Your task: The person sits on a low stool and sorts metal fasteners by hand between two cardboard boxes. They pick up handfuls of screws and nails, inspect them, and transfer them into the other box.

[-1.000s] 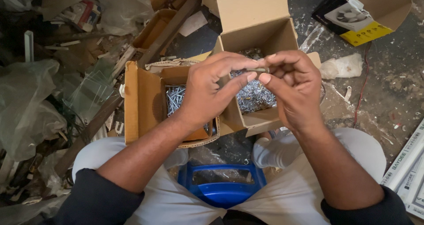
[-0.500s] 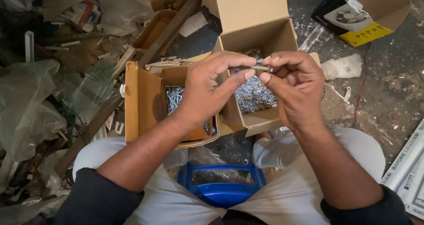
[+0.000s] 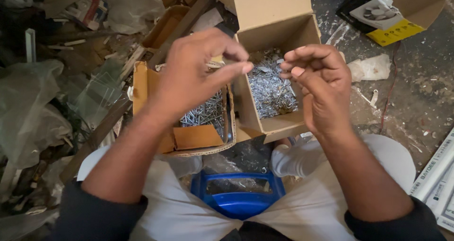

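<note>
The person is sitting low on a blue stool, looking down at two hands held up over two cardboard boxes of screws.

The left hand is hovering over the low box, which is lying open on the floor with shiny screws spread inside it. Its thumb and first finger are pressed together at the tips, as if pinching something tiny — I cannot tell if a screw is really between them, because nothing is showing there.

The right hand is hanging over the tall box. Its fingers are curled in loosely and bunched at the tips, and again nothing clear is showing inside them. The two hands are near each other but not touching.

The tall box is standing with its flap up, so the pile of small screws at the bottom is easy to reach from above. Both boxes are sitting just in front of the knees, side by side and touching, which is keeping everything close to the hands.

Around them the floor is looking messy. Clear plastic bags are lying off to the left with bits of wood. A crumpled white rag is lying to the right of the tall box, and another open box with a yellow label is sitting in the far corner.
</note>
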Available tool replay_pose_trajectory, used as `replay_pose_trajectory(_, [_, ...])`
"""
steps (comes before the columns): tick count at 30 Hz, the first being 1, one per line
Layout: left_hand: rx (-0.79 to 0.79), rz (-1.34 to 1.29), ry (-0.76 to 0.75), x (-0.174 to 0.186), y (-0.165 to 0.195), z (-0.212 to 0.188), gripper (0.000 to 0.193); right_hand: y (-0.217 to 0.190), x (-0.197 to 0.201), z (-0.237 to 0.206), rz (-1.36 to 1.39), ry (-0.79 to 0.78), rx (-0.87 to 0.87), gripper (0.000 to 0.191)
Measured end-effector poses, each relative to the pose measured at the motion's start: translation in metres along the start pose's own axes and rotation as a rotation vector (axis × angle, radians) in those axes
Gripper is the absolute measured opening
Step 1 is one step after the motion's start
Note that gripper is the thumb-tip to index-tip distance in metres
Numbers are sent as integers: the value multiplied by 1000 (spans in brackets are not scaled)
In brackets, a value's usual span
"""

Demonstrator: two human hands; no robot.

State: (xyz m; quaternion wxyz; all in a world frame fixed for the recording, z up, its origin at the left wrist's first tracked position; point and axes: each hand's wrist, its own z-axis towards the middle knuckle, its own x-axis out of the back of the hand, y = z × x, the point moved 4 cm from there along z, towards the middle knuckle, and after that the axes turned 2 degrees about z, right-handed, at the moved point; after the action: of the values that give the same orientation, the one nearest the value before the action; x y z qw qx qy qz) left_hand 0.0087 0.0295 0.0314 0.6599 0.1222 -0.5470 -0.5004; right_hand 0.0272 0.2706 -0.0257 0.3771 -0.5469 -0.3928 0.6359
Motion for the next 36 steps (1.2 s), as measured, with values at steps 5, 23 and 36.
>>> replay_pose_trajectory(5, [98, 433, -451, -1, -21, -7, 11, 3, 3, 1, -40, -1, -19, 23])
replay_pose_trajectory(23, [380, 724, -636, -3, -33, -14, 32, 17, 20, 41, -969, -213, -26, 18])
replay_pose_trajectory(36, [323, 583, -530, 0, -53, -15, 37, 91, -48, 94, -2011, -882, -465, 20])
